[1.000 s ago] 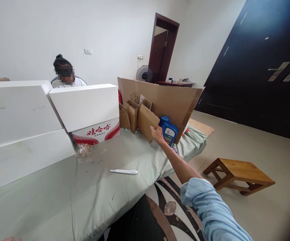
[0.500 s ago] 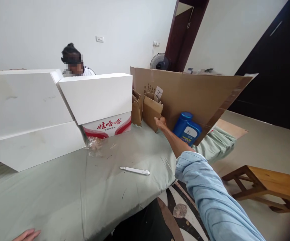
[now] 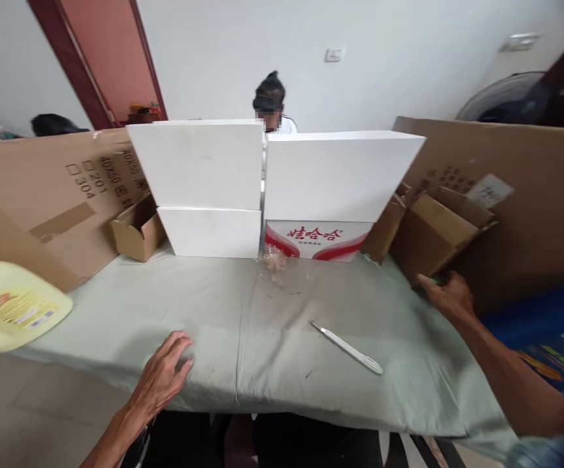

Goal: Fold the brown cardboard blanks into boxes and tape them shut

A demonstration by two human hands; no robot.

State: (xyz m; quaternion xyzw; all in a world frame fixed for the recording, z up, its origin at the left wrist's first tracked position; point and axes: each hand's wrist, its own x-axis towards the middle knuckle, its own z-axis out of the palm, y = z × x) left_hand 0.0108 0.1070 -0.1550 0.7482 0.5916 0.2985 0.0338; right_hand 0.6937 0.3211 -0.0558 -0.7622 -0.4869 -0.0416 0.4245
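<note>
At the right, my right hand (image 3: 450, 296) holds the lower corner of a small open cardboard box (image 3: 433, 231), which stands tilted. A second small cardboard box (image 3: 384, 224) is just left of it, partly hidden. My left hand (image 3: 162, 370) is over the front left of the cloth, fingers apart and with nothing in them. A white craft knife with a slim metal tip (image 3: 350, 350) lies on the green cloth (image 3: 214, 312) between my hands. Crumpled clear plastic (image 3: 275, 260) lies farther back.
White boxes (image 3: 208, 166) and a red-and-white printed carton (image 3: 318, 240) form a wall across the back. Large cardboard panels (image 3: 33, 195) stand at both sides. A yellow jug (image 3: 19, 305) is at left, a blue bottle (image 3: 540, 318) at right. A person (image 3: 269, 104) sits behind.
My view has swung to the right-hand boxes' left, bringing the yellow jug and left panel in. My left hand has come further into view over the cloth. The box at my right hand now looks more tilted.
</note>
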